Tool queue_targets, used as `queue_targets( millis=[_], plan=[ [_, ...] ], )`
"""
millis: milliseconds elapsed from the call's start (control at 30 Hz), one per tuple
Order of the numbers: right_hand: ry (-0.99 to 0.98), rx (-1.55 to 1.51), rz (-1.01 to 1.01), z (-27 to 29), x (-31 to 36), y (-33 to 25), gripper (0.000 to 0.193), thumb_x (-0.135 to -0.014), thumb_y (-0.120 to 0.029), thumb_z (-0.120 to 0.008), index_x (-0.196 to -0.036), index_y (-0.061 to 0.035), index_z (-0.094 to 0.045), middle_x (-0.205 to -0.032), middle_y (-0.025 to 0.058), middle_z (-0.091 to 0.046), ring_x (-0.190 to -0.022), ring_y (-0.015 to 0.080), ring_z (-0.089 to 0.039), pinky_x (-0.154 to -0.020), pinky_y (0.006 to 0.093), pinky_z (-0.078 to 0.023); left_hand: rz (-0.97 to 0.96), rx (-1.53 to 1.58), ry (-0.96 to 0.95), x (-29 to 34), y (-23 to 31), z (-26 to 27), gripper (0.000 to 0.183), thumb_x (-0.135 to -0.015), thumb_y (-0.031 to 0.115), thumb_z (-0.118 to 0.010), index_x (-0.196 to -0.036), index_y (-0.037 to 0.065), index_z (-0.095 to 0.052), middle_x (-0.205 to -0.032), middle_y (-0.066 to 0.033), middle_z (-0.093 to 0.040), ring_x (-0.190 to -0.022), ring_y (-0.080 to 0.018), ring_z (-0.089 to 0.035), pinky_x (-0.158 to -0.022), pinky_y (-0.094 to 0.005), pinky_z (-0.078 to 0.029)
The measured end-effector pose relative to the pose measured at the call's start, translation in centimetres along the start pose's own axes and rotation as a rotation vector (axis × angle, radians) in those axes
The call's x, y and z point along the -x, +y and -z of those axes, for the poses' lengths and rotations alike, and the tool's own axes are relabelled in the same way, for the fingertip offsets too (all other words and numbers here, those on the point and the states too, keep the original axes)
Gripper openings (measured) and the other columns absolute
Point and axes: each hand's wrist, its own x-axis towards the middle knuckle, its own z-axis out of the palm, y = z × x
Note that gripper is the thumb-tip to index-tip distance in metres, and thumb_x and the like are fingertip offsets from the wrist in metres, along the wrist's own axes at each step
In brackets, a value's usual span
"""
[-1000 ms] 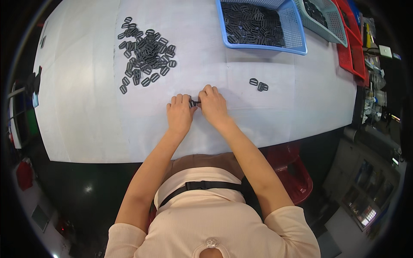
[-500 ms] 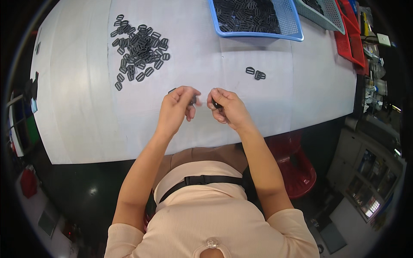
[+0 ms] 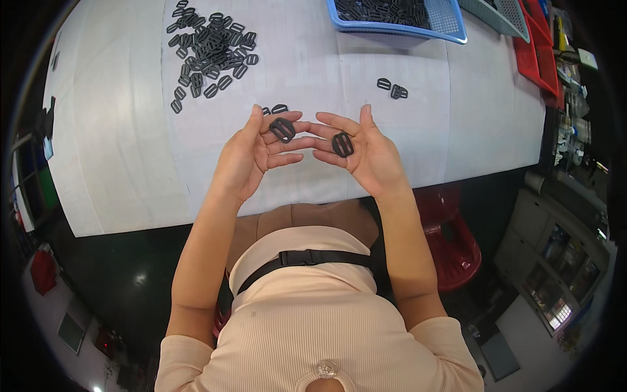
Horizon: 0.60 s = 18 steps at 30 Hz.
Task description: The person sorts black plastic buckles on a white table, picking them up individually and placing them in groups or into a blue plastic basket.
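My left hand (image 3: 251,147) is open, palm up, with its fingers spread toward the right. A black strap slider buckle (image 3: 283,130) lies across those fingers. Opposite it, my right hand (image 3: 369,150) is open too, with a second black slider buckle (image 3: 343,144) resting on its fingers. The fingertips of both hands meet or overlap in the middle. Just beyond my left fingers, a loose black slider (image 3: 279,109) lies on the table, with another partly hidden beside it.
On the white table (image 3: 117,130), a pile of black sliders (image 3: 212,46) spreads at the far left. Several loose pieces (image 3: 399,92) lie right of centre. A blue basket (image 3: 398,26) of black parts stands at the back, beside a grey-green basket (image 3: 499,23) and red trays (image 3: 539,68).
Both hands have opened from a pinch to spread fingers, palms up, and moved together. The sliders, mostly hidden before, now show on the fingers. The view has shifted slightly.
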Motion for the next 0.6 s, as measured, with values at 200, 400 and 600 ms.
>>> queue_targets(
  millis=[200, 400, 600],
  plan=[
    [-0.059, -0.135, -0.013, 0.0, 0.7, 0.0, 0.067, -0.09, -0.048, -0.02, -0.122, 0.0095, -0.034, -0.117, 0.025, -0.045, -0.106, 0.0288, -0.049, -0.088, 0.036, -0.044, -0.001, 0.017, -0.053, 0.5, 0.1, 0.0, 0.056, -0.092, 0.041, -0.022, -0.116, -0.005, -0.043, -0.108, -0.0185, -0.054, -0.095, -0.0244, -0.057, -0.076, -0.0317, -0.049],
    [-0.082, -0.221, -0.028, 0.0, 0.9, -0.2, 0.055, -0.092, -0.038, -0.028, -0.124, 0.0072, -0.032, -0.122, 0.0246, -0.04, -0.108, 0.0283, -0.047, -0.088, 0.0362, -0.043, 0.006, 0.026, -0.089, 0.6, 0.5, -0.1, 0.048, -0.092, 0.034, -0.03, -0.117, -0.005, -0.043, -0.108, -0.0169, -0.054, -0.096, -0.0226, -0.056, -0.077, -0.0305, -0.049],
    [0.031, 0.111, 0.032, -0.3, 0.6, 0.3, 0.033, -0.09, -0.013, -0.037, -0.117, 0.0056, -0.04, -0.103, 0.0164, -0.053, -0.089, 0.0211, -0.056, -0.073, 0.0297, -0.049, -0.033, -0.103, 0.024, 0.1, -0.7, 1.0, 0.031, -0.091, 0.025, -0.037, -0.104, -0.001, -0.048, -0.081, -0.006, -0.056, -0.067, -0.0126, -0.055, -0.058, -0.0215, -0.045]
  ],
)
